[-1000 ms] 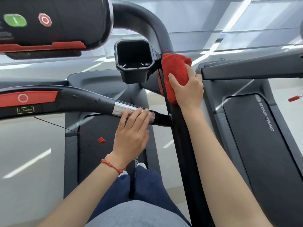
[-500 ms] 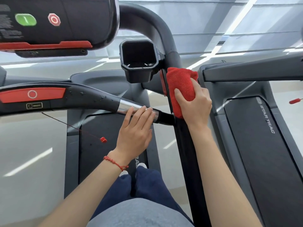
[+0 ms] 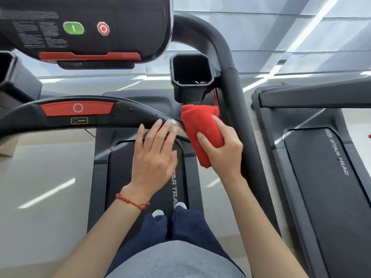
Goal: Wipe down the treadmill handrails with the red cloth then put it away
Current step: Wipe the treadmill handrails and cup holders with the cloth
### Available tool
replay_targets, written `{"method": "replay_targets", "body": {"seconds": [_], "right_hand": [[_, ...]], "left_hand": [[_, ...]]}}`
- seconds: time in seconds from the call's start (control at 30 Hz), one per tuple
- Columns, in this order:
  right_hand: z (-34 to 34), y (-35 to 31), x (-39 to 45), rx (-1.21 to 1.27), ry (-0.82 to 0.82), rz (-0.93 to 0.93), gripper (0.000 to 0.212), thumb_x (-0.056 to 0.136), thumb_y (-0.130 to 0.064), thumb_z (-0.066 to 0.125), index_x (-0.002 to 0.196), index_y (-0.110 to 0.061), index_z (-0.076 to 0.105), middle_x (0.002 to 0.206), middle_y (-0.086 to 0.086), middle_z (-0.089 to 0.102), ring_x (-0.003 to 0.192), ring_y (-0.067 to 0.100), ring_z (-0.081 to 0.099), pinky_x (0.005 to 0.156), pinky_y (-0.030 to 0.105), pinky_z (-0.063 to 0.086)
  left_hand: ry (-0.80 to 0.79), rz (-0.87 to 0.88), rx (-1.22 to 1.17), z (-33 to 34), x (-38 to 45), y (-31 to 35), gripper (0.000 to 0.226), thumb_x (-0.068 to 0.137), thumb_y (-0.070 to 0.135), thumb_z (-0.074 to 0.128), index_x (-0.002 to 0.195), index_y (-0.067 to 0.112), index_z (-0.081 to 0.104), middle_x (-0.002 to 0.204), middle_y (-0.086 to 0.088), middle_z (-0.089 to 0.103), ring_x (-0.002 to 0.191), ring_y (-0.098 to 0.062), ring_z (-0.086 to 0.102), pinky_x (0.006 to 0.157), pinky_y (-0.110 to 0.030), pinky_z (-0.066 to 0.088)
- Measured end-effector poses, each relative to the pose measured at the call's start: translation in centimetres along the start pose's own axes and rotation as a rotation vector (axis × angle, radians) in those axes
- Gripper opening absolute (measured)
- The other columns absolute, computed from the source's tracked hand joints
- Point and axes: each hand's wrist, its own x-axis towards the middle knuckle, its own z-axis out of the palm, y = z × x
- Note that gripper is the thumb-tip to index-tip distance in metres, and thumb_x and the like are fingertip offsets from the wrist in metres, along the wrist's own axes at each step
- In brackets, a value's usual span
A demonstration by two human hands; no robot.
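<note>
My right hand (image 3: 222, 149) grips the folded red cloth (image 3: 202, 129) and presses it over the right end of the front crossbar handrail (image 3: 128, 113), where the bar's metal sensor section meets the side rail. My left hand (image 3: 154, 155) lies flat with fingers spread on the metal section just left of the cloth, holding nothing. The dark right side handrail (image 3: 234, 93) curves up from behind the cloth toward the console. The part of the crossbar under the cloth and my hands is hidden.
A black cup holder (image 3: 190, 77) hangs just above the cloth. The console (image 3: 84, 27) with a green and a red button sits upper left. The crossbar carries a red stop panel (image 3: 77, 108). A second treadmill (image 3: 321, 167) stands right. My feet rest on the belt (image 3: 128, 177).
My right hand slid the cloth down off the right side rail and leftward onto the end of the crossbar. My left hand stayed on the metal section. The view shifted left and downward.
</note>
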Motion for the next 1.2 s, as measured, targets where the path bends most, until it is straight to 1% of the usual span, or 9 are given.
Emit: {"method": "replay_targets", "body": {"seconds": [0.2,0.43,0.63,0.77,0.87,0.97,1.0,1.13,1.2], "right_hand": [[1.4,-0.7,-0.3,0.019,0.022,-0.037,0.056,0.074,-0.035,0.071,0.125,-0.02,0.055,0.111,0.009,0.059,0.094,0.011,0.053,0.087,0.02,0.039],[3.6,-2.9,1.1,-0.034,-0.037,-0.213,0.057,0.071,-0.035,0.07,0.122,-0.012,0.057,0.108,0.014,0.061,0.094,0.016,0.054,0.083,0.01,0.032],[0.6,0.3,0.3,-0.115,-0.066,-0.244,0.059,0.069,-0.032,0.072,0.122,-0.009,0.056,0.113,0.016,0.059,0.099,0.029,0.06,0.086,0.036,0.049],[0.9,-0.1,0.9,-0.109,-0.091,-0.257,0.06,0.07,-0.04,0.068,0.122,-0.01,0.057,0.112,0.015,0.06,0.097,0.029,0.06,0.084,0.029,0.046],[2.0,-1.4,1.3,-0.069,-0.125,-0.287,0.061,0.071,-0.044,0.065,0.122,-0.011,0.057,0.111,0.015,0.06,0.098,0.03,0.059,0.086,0.032,0.047],[3.2,-2.8,1.6,-0.073,-0.118,-0.34,0.06,0.07,-0.04,0.07,0.119,-0.008,0.059,0.107,0.017,0.062,0.093,0.029,0.061,0.086,0.017,0.039],[3.6,-3.2,1.7,-0.071,-0.116,-0.36,0.059,0.069,-0.037,0.073,0.118,-0.007,0.059,0.105,0.017,0.062,0.091,0.028,0.061,0.084,0.017,0.039],[4.6,-4.5,2.0,-0.065,-0.137,-0.433,0.058,0.07,-0.036,0.073,0.118,-0.007,0.059,0.104,0.018,0.061,0.091,0.028,0.06,0.079,0.031,0.048],[4.6,-4.7,2.0,-0.076,-0.144,-0.459,0.057,0.071,-0.038,0.072,0.118,-0.008,0.059,0.104,0.018,0.061,0.09,0.028,0.06,0.077,0.033,0.049]], "left_hand": [[-0.026,-0.091,0.069,-0.4,-1.2,-2.7,0.048,0.083,0.016,0.053,0.128,0.002,0.05,0.135,-0.019,0.049,0.131,-0.03,0.031,0.108,-0.055,0.021],[-0.078,-0.076,0.076,-0.1,-1.6,-3.6,0.055,0.083,0.016,0.053,0.135,0.003,0.041,0.141,-0.017,0.043,0.133,-0.03,0.028,0.109,-0.054,0.022],[-0.071,-0.09,0.056,0.0,-1.6,-3.4,0.054,0.083,0.018,0.048,0.135,0.004,0.041,0.14,-0.017,0.044,0.132,-0.031,0.029,0.11,-0.053,0.021],[-0.06,-0.095,0.058,0.0,-1.6,-3.3,0.053,0.083,0.017,0.049,0.134,0.004,0.041,0.14,-0.016,0.044,0.133,-0.031,0.029,0.11,-0.052,0.02],[-0.034,-0.115,0.045,-0.1,-1.6,-3.3,0.054,0.083,0.015,0.053,0.134,0.003,0.042,0.14,-0.017,0.044,0.133,-0.03,0.029,0.111,-0.052,0.02],[0.007,-0.182,0.053,-0.6,-1.7,-3.6,0.056,0.082,0.014,0.055,0.135,0.003,0.041,0.14,-0.019,0.043,0.133,-0.03,0.028,0.11,-0.052,0.02],[0.022,-0.214,0.058,-0.8,-1.8,-3.8,0.056,0.082,0.015,0.055,0.135,0.003,0.04,0.14,-0.019,0.042,0.134,-0.03,0.027,0.11,-0.053,0.02],[0.061,-0.354,0.082,-1.6,-2.3,-4.9,0.058,0.082,0.014,0.054,0.135,0.002,0.038,0.141,-0.02,0.041,0.134,-0.03,0.025,0.109,-0.053,0.02],[0.061,-0.415,0.1,-1.9,-2.5,-5.6,0.06,0.08,0.012,0.06,0.136,0.001,0.038,0.141,-0.021,0.04,0.134,-0.031,0.025,0.108,-0.053,0.02]]}}
